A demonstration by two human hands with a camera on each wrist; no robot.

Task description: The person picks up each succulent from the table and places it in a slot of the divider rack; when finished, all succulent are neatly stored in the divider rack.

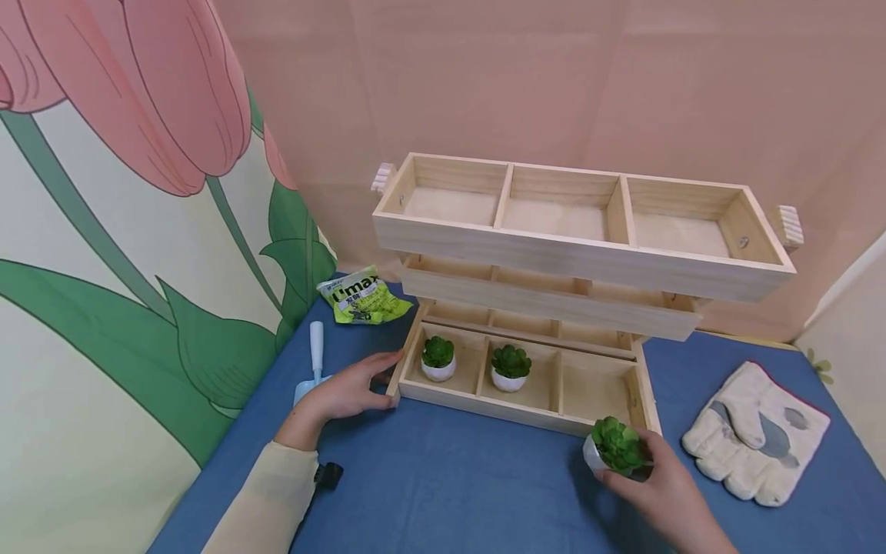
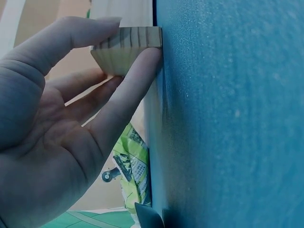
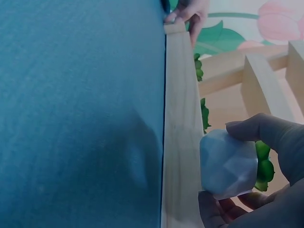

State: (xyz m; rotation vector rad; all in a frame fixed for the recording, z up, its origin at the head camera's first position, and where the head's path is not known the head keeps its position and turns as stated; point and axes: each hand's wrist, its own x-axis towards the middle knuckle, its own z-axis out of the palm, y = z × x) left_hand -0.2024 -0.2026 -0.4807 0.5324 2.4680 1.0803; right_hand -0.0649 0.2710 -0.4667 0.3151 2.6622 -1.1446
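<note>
My right hand (image 1: 667,488) holds a small green succulent in a white faceted pot (image 3: 228,164), thumb on one side and fingers on the other, just in front of the bottom tier's right compartment. At the left end of the tiered wooden planter shelf (image 1: 584,258), my left hand (image 1: 356,388) grips the protruding wooden end (image 2: 126,47) between thumb and fingers. One potted succulent (image 1: 438,358) sits in the bottom tier's left compartment and another (image 1: 510,368) in its middle one. The bottom right compartment (image 1: 598,385) has nothing in it.
A green printed bag (image 1: 363,296) lies behind the left hand, with a light blue hand shovel (image 1: 317,350) partly hidden by that hand. White work gloves (image 1: 757,431) rest right of the shelf on the blue cloth (image 1: 471,492). The upper tiers overhang the bottom one.
</note>
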